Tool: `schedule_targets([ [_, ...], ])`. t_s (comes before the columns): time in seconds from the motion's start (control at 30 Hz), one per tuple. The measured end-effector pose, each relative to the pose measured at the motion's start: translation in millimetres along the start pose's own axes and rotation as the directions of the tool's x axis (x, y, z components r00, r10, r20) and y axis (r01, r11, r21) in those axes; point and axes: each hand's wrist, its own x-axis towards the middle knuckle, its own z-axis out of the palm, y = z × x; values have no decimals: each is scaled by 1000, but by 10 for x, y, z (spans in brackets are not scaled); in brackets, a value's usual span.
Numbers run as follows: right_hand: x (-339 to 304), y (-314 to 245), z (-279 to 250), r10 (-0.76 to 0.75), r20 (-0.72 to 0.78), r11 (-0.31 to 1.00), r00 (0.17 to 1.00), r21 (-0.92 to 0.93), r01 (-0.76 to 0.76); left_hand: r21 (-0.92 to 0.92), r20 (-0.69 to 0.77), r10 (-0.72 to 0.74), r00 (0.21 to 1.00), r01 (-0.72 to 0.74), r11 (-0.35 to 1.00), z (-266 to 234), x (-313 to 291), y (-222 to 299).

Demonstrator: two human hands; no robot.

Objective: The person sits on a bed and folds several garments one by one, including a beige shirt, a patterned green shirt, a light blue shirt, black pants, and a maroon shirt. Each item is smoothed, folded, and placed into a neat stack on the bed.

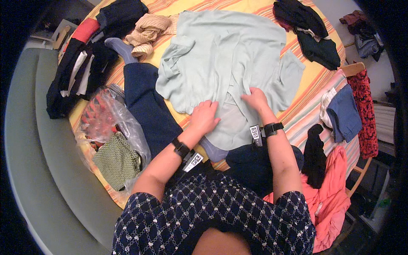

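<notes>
A pale mint blouse point(238, 51) lies spread over the table, its sleeves out to both sides and its lower part wrinkled toward me. My left hand point(204, 117) rests on the blouse's near left edge, fingers stretched over the cloth and thumb apart. To the right, my right hand point(257, 101) is closed on a fold of the blouse near its middle, fingertips partly hidden. Below the hands, the blouse's near end hangs toward my lap. Dark navy trousers point(148, 100) lie just left of the blouse, and a grey-blue sock-like piece point(212, 149) shows under its near end.
A clear plastic bag point(142, 138) holds patterned clothes on the left. Dark clothes point(121, 19) and a striped beige cloth point(148, 29) lie at the far left, black garments point(304, 21) at the far right. Blue folded cloth point(345, 112) and coral fabric point(333, 191) are at right. A green sofa point(46, 170) borders the table point(312, 83).
</notes>
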Motion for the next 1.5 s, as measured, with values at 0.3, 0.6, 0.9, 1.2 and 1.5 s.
schedule_targets([
  [0.3, 136, -129, 201, -101, 288, 908, 952, 418, -30, -6, 178, -125, 976, 128, 992, 41, 220, -195],
  [0.6, -221, -20, 17, -203, -140, 979, 969, -67, 195, -96, 207, -165, 964, 188, 977, 66, 413, -95],
  [0.9, -756, 188, 97, -218, -17, 848, 976, -498, 181, -170, 757, 175, 629, -70, 983, 295, -98, 133],
  [1.2, -989, 284, 67, -247, 538, 837, 806, -301, 458, -281, 457, 390, 800, -286, 916, 243, -160, 148],
  [1.5, 218, 1549, -1041, 192, -258, 973, 947, 173, -150, -416, 420, 380, 824, -198, 887, 145, 48, 344],
])
